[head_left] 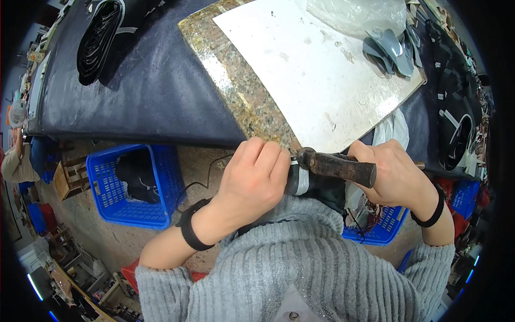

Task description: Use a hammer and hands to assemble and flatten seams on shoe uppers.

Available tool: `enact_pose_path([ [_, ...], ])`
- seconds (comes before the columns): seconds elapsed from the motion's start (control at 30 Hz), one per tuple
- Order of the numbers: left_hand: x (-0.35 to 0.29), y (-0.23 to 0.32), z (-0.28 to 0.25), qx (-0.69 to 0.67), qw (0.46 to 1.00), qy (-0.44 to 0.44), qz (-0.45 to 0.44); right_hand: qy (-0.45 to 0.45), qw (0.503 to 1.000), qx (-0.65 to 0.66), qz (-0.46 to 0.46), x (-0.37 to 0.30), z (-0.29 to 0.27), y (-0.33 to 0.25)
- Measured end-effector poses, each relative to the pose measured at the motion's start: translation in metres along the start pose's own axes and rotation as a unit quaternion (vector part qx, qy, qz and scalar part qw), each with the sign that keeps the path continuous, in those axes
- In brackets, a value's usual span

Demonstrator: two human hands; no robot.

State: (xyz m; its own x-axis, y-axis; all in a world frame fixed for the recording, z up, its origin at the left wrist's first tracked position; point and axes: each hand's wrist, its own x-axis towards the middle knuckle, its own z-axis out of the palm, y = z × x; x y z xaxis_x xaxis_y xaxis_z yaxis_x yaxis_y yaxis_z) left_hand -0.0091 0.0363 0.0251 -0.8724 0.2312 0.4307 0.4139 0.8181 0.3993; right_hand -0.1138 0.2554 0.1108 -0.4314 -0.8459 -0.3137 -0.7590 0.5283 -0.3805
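Note:
My right hand [394,172] is wrapped round the handle of a hammer [338,167], whose dark, worn head lies level just beyond the near corner of the stone slab [257,110]. The handle's end shows past my palm. To the left of the hammer head, my left hand [252,174] is closed, its fingers curled at the slab's edge. It grips a black piece of material with a light grey strip [302,181], which hangs below the table edge over my lap. My left fingertips are partly hidden, and so is the rest of the black piece.
A white sheet [322,80] covers the slab, carrying grey cut pieces [391,51] and a clear plastic bag [359,16]. Black folded stacks [99,43] lie on the dark-covered table [161,91]. Blue baskets [134,214] stand on the floor at both sides. A person [21,161] is far left.

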Motion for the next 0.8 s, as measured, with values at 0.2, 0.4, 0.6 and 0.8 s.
enact_pose_path([
  [0.2,0.001,-0.003,-0.001,-0.05,0.998,0.021,-0.045,0.015,1.0,0.005,-0.001,-0.003,0.004,-0.001],
  [0.4,0.017,-0.001,-0.02,-0.16,0.981,-0.059,-0.088,0.015,1.0,-0.009,-0.006,-0.005,0.004,0.0],
  [0.6,0.016,0.008,-0.006,-0.022,0.997,-0.053,-0.052,0.021,1.0,-0.011,-0.004,-0.004,0.005,0.001],
  [0.8,0.004,0.007,0.008,0.035,0.999,-0.008,-0.026,0.035,0.999,-0.011,-0.005,-0.004,0.008,0.001],
])
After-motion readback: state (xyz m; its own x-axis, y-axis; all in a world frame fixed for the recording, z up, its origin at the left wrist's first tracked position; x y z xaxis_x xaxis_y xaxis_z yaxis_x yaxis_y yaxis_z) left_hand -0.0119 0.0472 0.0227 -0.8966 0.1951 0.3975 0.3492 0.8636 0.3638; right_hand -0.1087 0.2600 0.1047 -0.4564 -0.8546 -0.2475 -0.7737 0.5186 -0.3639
